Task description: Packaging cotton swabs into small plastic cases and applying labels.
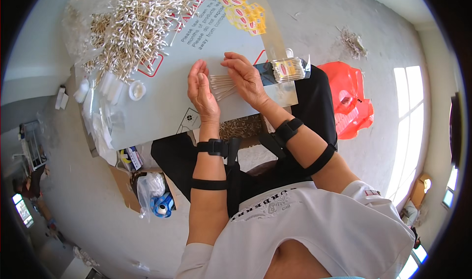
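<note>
A loose bundle of cotton swabs (223, 86) lies on the table between my two hands, roughly side by side. My left hand (202, 91) stands on edge at the left ends of the swabs, palm facing them, fingers stretched out. From the other side my right hand (247, 81) reaches over their right ends, its fingers extended and slightly bent; it hides those ends. Just right of that hand, a clear packet of cotton swabs (294, 69) with a yellow label lies at the table's right side, on a dark strip.
A large heap of loose swabs (140, 26) covers the table's far left. Yellow labels (246, 16) are spread at the back. White rolls and a round tub (137, 90) stand left. Below are an open carton (126, 190) and a red plastic bag (348, 99) on the floor.
</note>
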### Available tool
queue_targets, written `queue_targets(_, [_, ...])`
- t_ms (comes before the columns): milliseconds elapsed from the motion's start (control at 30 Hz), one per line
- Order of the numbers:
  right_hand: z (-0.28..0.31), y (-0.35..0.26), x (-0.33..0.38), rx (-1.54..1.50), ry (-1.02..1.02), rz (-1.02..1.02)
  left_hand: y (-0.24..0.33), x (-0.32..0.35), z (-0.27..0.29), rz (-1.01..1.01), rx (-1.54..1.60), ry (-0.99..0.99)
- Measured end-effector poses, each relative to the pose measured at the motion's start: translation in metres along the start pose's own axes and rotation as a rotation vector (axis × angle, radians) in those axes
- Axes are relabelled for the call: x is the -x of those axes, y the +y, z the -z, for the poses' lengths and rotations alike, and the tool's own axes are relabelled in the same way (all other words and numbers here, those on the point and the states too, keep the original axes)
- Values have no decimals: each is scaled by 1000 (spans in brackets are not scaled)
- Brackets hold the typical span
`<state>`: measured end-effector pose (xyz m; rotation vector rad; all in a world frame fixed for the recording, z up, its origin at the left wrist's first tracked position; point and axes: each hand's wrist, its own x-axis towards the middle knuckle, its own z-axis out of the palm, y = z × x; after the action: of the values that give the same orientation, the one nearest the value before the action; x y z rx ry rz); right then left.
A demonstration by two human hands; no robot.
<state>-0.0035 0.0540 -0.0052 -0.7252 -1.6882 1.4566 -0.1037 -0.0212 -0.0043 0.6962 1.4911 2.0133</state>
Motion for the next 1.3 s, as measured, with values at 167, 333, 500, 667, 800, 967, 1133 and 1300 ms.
queue_targets(167, [38, -16, 0, 437, -271, 170, 19, 7, 33, -74, -617, -229])
queue_targets(333, [40, -12, -3, 689, -350, 415, 23, 22, 28, -352, -1003, -388])
queue_targets(500, [34, -12, -1, 790, -349, 496, 20, 32, 20, -240, -1407, -584])
queue_targets(667, [33, -12, 14, 825, -310, 506, 20, 33, 17, -250, -1411, -562])
queue_targets(800, [33, -9, 18, 688, -167, 387, 20, 32, 15, -255, -1420, -564])
queue_targets(967, [40, -4, 11, 758, -256, 340, 19, 32, 16, -262, -1419, -567])
queue_targets(1133, [39, -12, 10, 770, -293, 282, 17, 33, 18, -269, -1430, -572])
queue_targets(1300, [40, -13, 15, 749, -277, 210, 16, 33, 17, -282, -1438, -560])
